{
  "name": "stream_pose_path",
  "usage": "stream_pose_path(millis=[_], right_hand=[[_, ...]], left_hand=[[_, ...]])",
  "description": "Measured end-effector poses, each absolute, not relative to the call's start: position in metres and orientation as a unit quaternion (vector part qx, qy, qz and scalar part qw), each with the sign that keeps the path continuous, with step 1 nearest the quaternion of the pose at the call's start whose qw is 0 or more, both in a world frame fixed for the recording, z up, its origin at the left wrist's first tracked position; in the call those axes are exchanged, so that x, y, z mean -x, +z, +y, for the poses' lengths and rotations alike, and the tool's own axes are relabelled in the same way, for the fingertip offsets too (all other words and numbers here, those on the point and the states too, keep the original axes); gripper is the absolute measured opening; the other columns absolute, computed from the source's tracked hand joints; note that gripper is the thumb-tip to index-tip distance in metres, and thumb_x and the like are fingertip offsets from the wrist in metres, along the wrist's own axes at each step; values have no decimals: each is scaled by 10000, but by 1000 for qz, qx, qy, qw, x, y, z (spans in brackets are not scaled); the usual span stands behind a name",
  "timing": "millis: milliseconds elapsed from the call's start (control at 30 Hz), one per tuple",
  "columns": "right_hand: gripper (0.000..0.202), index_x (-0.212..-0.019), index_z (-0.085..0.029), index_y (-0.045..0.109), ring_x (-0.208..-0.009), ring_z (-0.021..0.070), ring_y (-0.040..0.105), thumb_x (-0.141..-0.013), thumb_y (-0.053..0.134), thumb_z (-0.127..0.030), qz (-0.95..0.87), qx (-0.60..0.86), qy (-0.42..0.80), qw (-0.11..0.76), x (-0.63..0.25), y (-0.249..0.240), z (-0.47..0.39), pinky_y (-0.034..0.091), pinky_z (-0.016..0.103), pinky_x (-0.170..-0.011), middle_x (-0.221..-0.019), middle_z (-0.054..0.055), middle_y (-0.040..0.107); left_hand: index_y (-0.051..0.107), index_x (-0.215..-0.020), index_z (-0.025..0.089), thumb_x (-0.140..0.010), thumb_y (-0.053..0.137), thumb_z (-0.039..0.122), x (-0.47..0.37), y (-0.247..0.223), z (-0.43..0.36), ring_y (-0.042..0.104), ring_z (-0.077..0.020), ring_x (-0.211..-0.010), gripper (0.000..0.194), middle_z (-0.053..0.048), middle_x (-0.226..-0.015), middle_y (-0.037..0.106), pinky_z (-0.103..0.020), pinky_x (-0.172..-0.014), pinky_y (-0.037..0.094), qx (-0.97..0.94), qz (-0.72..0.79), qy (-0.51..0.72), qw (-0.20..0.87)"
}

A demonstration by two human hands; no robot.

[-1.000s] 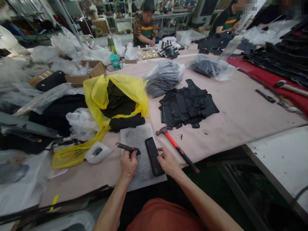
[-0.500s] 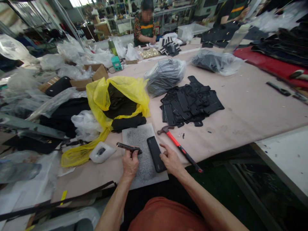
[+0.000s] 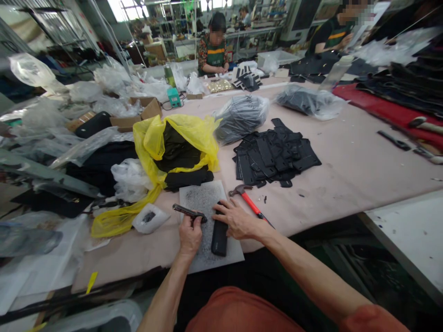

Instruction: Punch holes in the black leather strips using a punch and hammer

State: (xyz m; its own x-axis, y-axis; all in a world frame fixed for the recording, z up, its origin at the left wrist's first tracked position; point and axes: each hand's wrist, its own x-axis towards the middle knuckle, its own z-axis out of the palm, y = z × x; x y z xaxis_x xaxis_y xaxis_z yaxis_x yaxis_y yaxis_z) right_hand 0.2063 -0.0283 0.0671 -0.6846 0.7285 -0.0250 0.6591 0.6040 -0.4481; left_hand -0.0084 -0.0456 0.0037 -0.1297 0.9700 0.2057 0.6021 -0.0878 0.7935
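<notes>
My left hand (image 3: 190,236) is closed round one end of a metal punch (image 3: 188,211), a narrow, shiny tool held sideways above the left of a speckled pale board (image 3: 197,192). My right hand (image 3: 240,221) lies with fingers spread across the upper part of a flat black strap-like piece (image 3: 218,242), which rests lengthwise on the board. Just beyond that hand is a claw hammer (image 3: 249,202) with a red and black handle, its lower end hidden behind my right forearm.
Behind the hammer is a pile of black cut pieces (image 3: 273,154). A yellow plastic bag (image 3: 145,138) of dark material stands at the back left, beside a clear bag (image 3: 242,117). A small white pouch (image 3: 150,217) lies left. A co-worker (image 3: 214,50) sits across the table.
My right hand has gone from pointing beside the black piece to lying spread on top of it. The piece has turned slightly and shifted left. My left hand keeps the punch.
</notes>
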Motion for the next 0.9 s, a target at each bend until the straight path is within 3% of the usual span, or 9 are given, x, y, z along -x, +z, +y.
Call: stream_pose_path(millis=[100,233,433,600,733,900], right_hand=[[509,-1098,-219,641,-1169,311,443,-631,807,-334,-904,390,167,50,-207,69,-16,122,535,-1101,-1206,102,571],[413,-956,-157,619,-993,276,532,-696,757,-445,-871,475,118,35,-208,66,-28,319,435,-978,-1030,113,603],[416,-1063,-138,536,-834,254,627,-887,525,-515,-751,642,153,1,-199,48,-66,400,323,-718,-864,108,654],[400,-1179,-153,488,-778,248,656,-940,438,-470,-686,704,183,0,-189,40,-70,402,314,-668,-803,93,669],[315,-1190,-200,506,-789,218,642,-941,451,-385,-660,725,185,61,-186,35,-64,412,299,-670,-884,75,649],[336,-1246,-204,510,-869,208,592,-933,443,-308,-610,746,163,211,-174,13,-71,449,312,-740,-1032,100,582]], left_hand=[[657,-957,179,-873,528,296,9,2,-46,686,-205,-838,194,-61,-891,720,-315,-775,538,-610,632,408,248],[664,-942,184,-855,544,304,11,-2,-47,691,-209,-840,191,-57,-895,729,-317,-768,541,-585,640,425,259],[653,-924,165,-836,575,352,16,-4,-47,697,-226,-840,221,-77,-871,737,-331,-763,546,-520,669,464,258],[654,-930,167,-830,577,338,13,-2,-47,698,-223,-840,213,-74,-873,738,-329,-765,551,-534,658,457,271],[661,-919,172,-829,572,320,12,0,-48,695,-227,-858,195,-72,-882,737,-331,-765,548,-560,653,443,253],[660,-923,173,-833,580,315,3,7,-44,688,-220,-840,186,-62,-869,728,-330,-756,543,-574,647,432,255]])
